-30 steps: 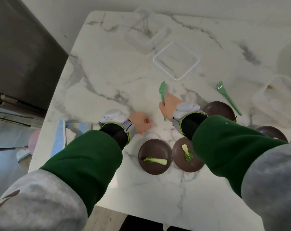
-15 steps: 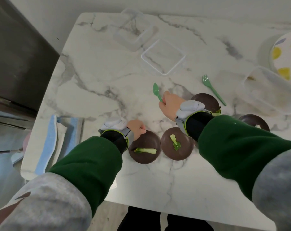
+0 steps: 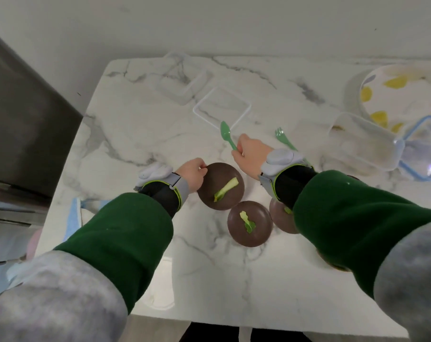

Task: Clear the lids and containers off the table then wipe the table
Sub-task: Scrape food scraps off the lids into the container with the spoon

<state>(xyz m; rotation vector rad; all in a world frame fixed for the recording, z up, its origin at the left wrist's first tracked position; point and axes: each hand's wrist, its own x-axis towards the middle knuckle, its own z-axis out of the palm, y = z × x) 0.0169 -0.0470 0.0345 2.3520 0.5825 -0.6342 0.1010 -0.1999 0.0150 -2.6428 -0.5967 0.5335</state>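
while in left grip (image 3: pixel 193 174) (by rim), lid (image 3: pixel 220 186)

Both arms reach fwd in green sleeves (image 3: pixel 115 233) w/ grey-black wrist bands (image 3: pixel 160 191), L hand (image 3: pixel 193 177) nearer the body, fingers curled, pinching a lid (image 3: pixel 220 186) at its rim, R hand (image 3: pixel 250 155) a bit farther out, back of hand up, fist round a spoon (image 3: pixel 228 137) handle.
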